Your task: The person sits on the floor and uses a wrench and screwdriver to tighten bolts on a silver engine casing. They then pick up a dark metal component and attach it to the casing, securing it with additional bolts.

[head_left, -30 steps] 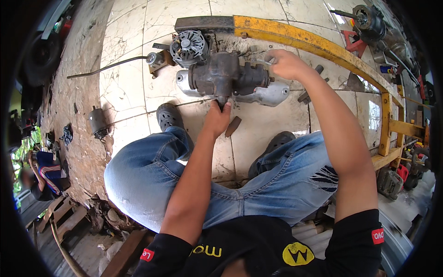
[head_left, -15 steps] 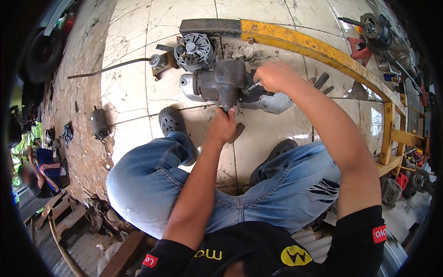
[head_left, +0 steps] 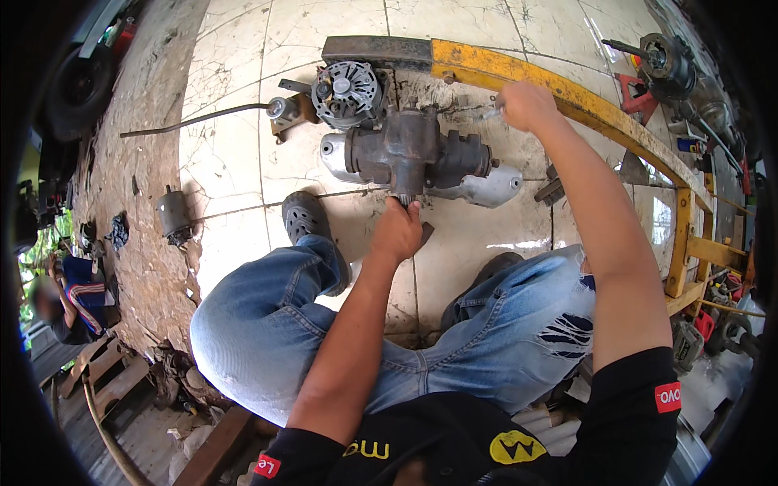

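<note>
A dark, greasy steering gearbox [head_left: 405, 146] with a splined shaft end lies on the tiled floor ahead of my feet. My left hand [head_left: 397, 230] is closed on that splined shaft, at the housing's near side. Off to the gearbox's right, above the floor, my right hand [head_left: 527, 107] grips a slim grey metal tool [head_left: 485, 115]; its tip points left and is blurred, so its kind is unclear. Silvery metal parts [head_left: 494, 188] show under the gearbox on both sides. Partly behind my left hand lies a flat dark piece [head_left: 426, 233].
Behind the gearbox stands an alternator [head_left: 347, 91], beside a bracket with a long rod [head_left: 194, 120]. A yellow steel frame [head_left: 559, 81] curves around the far and right sides. A grey cylinder [head_left: 173, 215] stands at left. Dark blocks [head_left: 551, 188] lie right. Another person [head_left: 73, 304] sits far left.
My right hand has pulled the tool away from the gearbox, up and to the right, uncovering the gearbox's right end. My left hand keeps its hold on the shaft.
</note>
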The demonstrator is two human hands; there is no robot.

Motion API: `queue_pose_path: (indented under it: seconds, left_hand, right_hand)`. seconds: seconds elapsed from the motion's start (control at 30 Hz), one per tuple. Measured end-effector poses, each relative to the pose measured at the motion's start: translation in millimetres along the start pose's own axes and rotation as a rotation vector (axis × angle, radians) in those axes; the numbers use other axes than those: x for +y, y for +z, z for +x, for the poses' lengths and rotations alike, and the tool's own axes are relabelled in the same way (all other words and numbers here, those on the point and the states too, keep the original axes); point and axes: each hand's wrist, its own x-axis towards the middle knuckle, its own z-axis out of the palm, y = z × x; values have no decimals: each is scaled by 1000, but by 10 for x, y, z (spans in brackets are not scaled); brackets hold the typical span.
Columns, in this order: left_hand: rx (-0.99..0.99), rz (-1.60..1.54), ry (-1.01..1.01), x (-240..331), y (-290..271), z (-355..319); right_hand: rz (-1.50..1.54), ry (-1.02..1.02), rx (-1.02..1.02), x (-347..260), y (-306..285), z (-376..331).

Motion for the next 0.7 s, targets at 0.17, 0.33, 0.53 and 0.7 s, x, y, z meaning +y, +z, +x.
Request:
queue_pose_path:
  seconds: [0.17,0.33,0.53,0.7]
  left_hand:
    - [44,-59,22,-32,23,3]
    - [25,-37,2,30,0,-10]
    - [46,-89,16,16,-10,-19]
    - [36,-90,-1,76,-59,-15]
  right_hand:
    - [55,-119,5,-286,-57,-205]
    - [-35,-67,2,-399,-31,-168]
    - [222,-98,41,-324,46,-203]
    - [-207,20,47,-252,48,-44]
